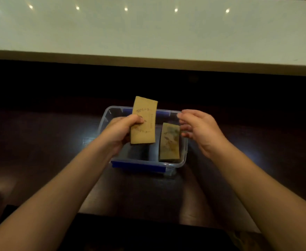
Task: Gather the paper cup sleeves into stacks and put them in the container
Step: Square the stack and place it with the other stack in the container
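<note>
A clear plastic container (183, 156) with blue latches stands on the dark table, straight ahead. My left hand (119, 132) grips a stack of brown paper cup sleeves (145, 122) and holds it upright over the container's left half. A second sleeve stack (169, 144), with a printed pattern, lies inside the right half of the container. My right hand (201, 129) hovers over the container's right rim with its fingers apart and holds nothing; its fingertips are close to the lying stack.
The dark glossy table (49, 142) stretches left and right of the container. A raised white counter (148, 33) runs across the back, with a dark gap beneath it. The table's near edge lies below my forearms.
</note>
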